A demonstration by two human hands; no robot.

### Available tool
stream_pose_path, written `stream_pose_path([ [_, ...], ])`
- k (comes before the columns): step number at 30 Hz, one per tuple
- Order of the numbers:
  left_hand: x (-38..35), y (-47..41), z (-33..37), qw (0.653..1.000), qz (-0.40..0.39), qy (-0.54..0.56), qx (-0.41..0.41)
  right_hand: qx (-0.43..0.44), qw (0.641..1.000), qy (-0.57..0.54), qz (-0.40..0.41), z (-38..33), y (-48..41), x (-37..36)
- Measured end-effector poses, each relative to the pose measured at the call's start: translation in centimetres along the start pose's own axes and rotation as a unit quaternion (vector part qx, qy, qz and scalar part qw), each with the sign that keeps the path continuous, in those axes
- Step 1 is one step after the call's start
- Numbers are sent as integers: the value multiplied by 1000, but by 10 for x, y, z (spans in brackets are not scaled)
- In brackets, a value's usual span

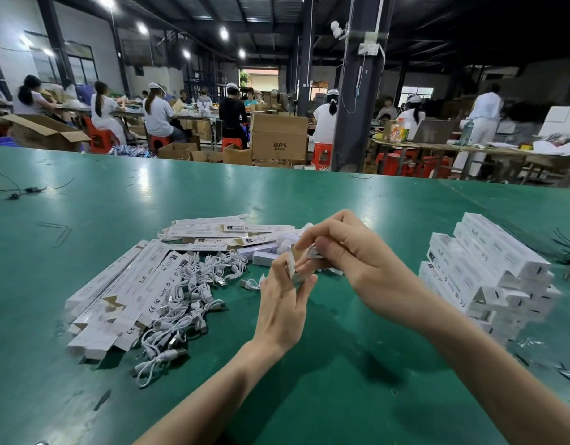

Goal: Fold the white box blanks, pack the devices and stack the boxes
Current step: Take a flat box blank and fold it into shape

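Head camera: mid-table, left hand [283, 300] grips a white box [293, 268] while right hand [351, 255] pinches a small white item [313, 252], perhaps a cable, at its mouth. Packed boxes [489, 274] stand stacked toward the table's [309, 194] right edge; many flat blanks [123, 290] and loose cables [187, 284] wait left of centre.

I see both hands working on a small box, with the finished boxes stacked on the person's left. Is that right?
Not quite. The head view shows the finished boxes stacked on the person's right. The left hand and right hand do work on a small box.
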State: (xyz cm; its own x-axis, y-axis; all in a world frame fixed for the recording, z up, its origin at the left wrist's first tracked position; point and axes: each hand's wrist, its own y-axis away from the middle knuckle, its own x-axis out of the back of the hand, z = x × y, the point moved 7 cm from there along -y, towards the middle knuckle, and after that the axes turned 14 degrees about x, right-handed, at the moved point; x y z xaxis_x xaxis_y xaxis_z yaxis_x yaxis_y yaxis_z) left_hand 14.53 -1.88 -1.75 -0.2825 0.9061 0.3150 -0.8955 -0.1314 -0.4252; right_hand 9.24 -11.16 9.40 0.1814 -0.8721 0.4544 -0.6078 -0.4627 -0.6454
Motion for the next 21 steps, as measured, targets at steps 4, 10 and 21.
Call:
stream_pose_path([
  [4, 1, 2, 0, 1000, 7, 1, 0, 104, 990, 77, 54, -11, 2, -2],
  [10, 1, 0, -2, 1000, 7, -1, 0, 139, 972, 147, 121, 5, 9, 3],
  [21, 2, 0, 0, 1000, 15, -10, -13, 203, 923, 322, 56, 9, 13, -10],
])
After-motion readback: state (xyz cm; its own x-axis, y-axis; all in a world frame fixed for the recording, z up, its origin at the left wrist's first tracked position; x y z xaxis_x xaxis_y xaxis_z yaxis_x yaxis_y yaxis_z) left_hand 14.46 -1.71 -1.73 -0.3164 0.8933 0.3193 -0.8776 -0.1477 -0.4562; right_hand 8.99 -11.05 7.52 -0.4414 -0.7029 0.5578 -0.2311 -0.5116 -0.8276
